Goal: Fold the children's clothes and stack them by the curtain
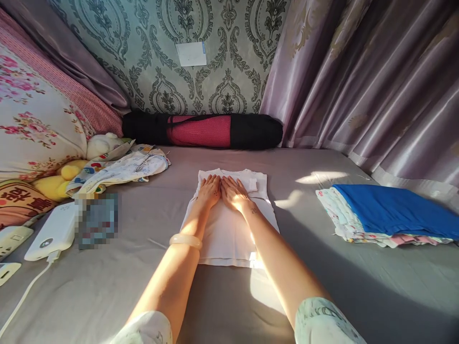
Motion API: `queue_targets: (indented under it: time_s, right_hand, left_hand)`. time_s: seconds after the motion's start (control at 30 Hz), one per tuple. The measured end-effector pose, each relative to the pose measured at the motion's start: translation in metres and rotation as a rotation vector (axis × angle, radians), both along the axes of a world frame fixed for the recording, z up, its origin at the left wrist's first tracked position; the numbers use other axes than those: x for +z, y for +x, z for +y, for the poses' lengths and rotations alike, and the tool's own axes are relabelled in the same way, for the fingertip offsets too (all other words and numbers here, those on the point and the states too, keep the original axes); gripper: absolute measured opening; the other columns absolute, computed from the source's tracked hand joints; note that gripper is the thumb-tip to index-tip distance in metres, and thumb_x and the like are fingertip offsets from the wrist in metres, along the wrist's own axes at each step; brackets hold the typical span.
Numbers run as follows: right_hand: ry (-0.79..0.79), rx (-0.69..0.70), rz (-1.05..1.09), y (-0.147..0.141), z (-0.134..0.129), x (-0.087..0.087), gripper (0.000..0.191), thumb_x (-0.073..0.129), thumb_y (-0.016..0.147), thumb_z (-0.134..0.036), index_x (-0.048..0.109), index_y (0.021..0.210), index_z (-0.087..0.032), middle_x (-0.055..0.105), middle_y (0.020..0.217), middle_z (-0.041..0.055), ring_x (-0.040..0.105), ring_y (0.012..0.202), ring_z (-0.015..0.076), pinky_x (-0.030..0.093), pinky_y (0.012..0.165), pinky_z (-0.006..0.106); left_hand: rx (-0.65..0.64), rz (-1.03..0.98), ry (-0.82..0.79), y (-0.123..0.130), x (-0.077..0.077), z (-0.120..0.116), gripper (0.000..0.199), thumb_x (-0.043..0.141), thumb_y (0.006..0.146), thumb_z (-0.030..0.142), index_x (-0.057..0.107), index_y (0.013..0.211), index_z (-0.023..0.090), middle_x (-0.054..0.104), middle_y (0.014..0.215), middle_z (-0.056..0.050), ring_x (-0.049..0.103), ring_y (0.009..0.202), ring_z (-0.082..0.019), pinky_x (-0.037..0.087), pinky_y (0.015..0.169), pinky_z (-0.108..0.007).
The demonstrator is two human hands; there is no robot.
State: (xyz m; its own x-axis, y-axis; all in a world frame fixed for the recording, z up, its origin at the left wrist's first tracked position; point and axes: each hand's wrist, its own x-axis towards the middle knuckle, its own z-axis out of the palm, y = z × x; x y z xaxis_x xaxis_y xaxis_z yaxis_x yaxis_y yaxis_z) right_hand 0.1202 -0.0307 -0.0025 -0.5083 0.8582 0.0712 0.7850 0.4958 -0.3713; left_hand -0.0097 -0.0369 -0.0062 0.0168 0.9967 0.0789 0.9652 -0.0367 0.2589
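A small white shirt [229, 239] lies spread out on the grey bed sheet [150, 277], its neckline pointing away from me. Both hands rest flat on its upper part, side by side with the thumbs close together. My left hand [209, 191] has its fingers stretched out and presses on the left of the chest; a pale bangle circles that wrist. On the right of the chest lies my right hand [234, 192], fingers also straight, beside what looks like a sleeve folded inward. Part of the shirt is hidden beneath my hands and forearms.
To the right sits a stack of folded clothes [344, 220] topped by a blue garment [398, 212]. Rumpled printed clothes [132, 165], plush toys and a white power bank [53, 231] with a cable are at left. A black and red rolled bag [201, 130] lies against the wall.
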Motion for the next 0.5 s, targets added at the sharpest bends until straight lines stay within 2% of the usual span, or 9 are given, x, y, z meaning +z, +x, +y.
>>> queue_targets:
  time_s: [0.17, 0.4, 0.5]
  right_hand:
    - [-0.034, -0.054, -0.058, 0.005, 0.003, -0.001, 0.055, 0.026, 0.1, -0.029, 0.035, 0.153, -0.02, 0.027, 0.161, 0.0017, 0.018, 0.15, 0.0201, 0.008, 0.122, 0.042]
    - [-0.024, -0.274, -0.073, 0.014, 0.008, -0.006, 0.058, 0.026, 0.1, -0.029, 0.032, 0.154, -0.012, 0.025, 0.162, 0.0085, 0.017, 0.151, 0.0222, 0.006, 0.122, 0.043]
    - [-0.002, -0.39, -0.071, 0.022, 0.01, -0.008, 0.058, 0.029, 0.099, -0.029, 0.033, 0.154, -0.013, 0.027, 0.161, 0.0098, 0.019, 0.15, 0.0234, 0.006, 0.122, 0.044]
  left_hand:
    - [0.049, 0.034, 0.007, 0.0, -0.002, 0.0, 0.055, 0.021, 0.101, 0.034, 0.043, 0.146, 0.009, 0.039, 0.155, -0.015, 0.031, 0.146, -0.028, 0.022, 0.119, -0.045]
    - [0.218, 0.04, 0.009, 0.002, -0.002, 0.0, 0.067, 0.022, 0.099, 0.048, 0.039, 0.149, 0.007, 0.032, 0.158, -0.021, 0.023, 0.149, -0.033, 0.019, 0.119, -0.054]
    - [0.267, 0.04, -0.002, 0.002, -0.003, 0.001, 0.072, 0.023, 0.097, 0.053, 0.035, 0.151, 0.006, 0.027, 0.159, -0.023, 0.019, 0.15, -0.032, 0.019, 0.118, -0.055]
